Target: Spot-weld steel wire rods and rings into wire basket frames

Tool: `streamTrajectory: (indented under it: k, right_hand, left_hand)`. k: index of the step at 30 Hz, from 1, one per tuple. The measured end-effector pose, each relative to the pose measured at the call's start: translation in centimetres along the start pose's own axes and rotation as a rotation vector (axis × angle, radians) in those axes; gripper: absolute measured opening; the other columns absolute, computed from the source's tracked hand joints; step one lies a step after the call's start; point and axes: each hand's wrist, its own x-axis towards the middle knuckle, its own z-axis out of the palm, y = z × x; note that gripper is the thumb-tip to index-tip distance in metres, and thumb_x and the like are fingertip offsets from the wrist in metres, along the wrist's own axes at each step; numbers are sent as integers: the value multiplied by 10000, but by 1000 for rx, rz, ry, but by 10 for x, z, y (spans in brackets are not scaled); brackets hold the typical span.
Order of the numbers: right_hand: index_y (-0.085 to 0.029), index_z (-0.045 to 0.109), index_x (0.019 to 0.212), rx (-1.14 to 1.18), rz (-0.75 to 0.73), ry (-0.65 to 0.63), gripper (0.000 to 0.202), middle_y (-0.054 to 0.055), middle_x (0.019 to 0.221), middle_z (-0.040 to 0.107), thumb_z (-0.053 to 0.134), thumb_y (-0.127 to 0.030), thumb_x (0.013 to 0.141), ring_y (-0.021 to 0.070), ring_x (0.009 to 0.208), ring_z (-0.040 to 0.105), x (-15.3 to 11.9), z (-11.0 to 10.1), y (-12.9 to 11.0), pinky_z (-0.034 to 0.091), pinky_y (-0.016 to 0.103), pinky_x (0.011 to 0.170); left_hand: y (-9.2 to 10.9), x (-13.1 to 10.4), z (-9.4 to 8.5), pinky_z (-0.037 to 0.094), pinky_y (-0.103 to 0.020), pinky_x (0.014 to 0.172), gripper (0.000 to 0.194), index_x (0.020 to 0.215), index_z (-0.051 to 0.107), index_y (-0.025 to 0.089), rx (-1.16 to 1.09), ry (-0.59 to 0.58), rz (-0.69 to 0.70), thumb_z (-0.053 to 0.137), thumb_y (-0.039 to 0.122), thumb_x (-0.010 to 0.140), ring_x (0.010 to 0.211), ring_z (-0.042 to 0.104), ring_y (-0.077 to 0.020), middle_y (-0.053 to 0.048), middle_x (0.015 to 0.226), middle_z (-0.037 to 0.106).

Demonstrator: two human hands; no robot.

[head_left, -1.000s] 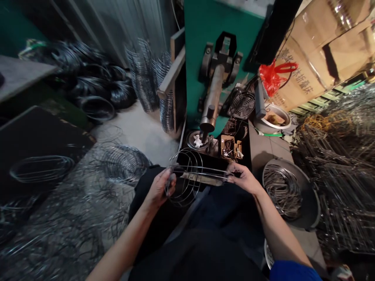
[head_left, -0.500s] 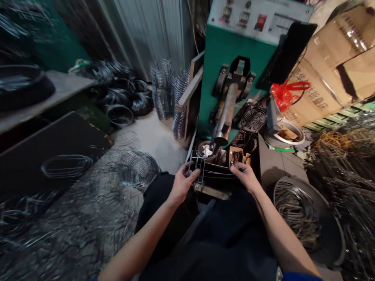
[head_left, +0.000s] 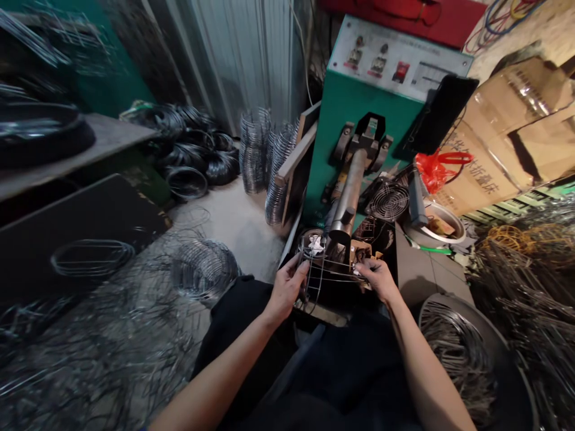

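Observation:
My left hand is closed on a wire rack with a rounded outline and cross wires. Thin straight wires run from the rack towards my right hand, whose fingertips are pinched on a wire rod. Both hands are low in front of the green welding machine, just below its thick metal arm. The lower tip of that arm is close to the wires; I cannot tell whether they touch. Behind the fingers stand a round container with white scraps and a small cardboard box.
Stacked wire rings stand on the floor at left, beside scattered wire. A basin of wire rods is at my right, near a large wire heap. A board juts out left of the machine. Cardboard boxes stand behind.
The view has tipped up, so the machine sits lower in it. The rack in my left hand has turned and shows its rounded outline. Both hands keep their grip.

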Motion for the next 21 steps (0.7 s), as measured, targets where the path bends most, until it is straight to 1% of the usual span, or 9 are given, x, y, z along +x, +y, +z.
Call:
streamTrajectory:
  k: [5, 10, 15, 21]
  right_hand:
    - [-219, 345, 520, -20, 7, -9, 642, -42, 507, 358, 782, -646, 717, 100, 481, 309, 5, -2, -1, 233, 257, 449]
    - [-226, 318, 520, -16, 19, -22, 651, -42, 516, 346, 775, -644, 718, 104, 485, 299, 9, -2, -4, 232, 260, 458]
    - [-224, 307, 517, -39, 4, -19, 643, -54, 518, 279, 770, -622, 720, 98, 506, 252, 10, -4, -8, 196, 261, 480]
    - [-223, 316, 518, -51, -10, -14, 620, -52, 527, 290, 760, -599, 731, 102, 524, 252, 12, -6, -7, 198, 265, 505]
  left_hand:
    - [-3, 4, 1, 438, -191, 339, 777, 1454, 518, 179, 4, -15, 15, 737, 552, 809, 406, 408, -73, 78, 586, 436]
    - [0, 7, 4, 448, -206, 335, 820, 1470, 497, 169, -7, -1, 4, 746, 559, 793, 383, 409, -73, 86, 576, 447]
    - [2, 8, 8, 433, -200, 327, 809, 1459, 506, 149, -4, -4, 0, 736, 557, 800, 376, 415, -75, 87, 564, 450]
    - [1, 12, 9, 423, -199, 316, 813, 1441, 523, 135, -17, -12, 0, 745, 563, 786, 359, 402, -69, 86, 560, 449]
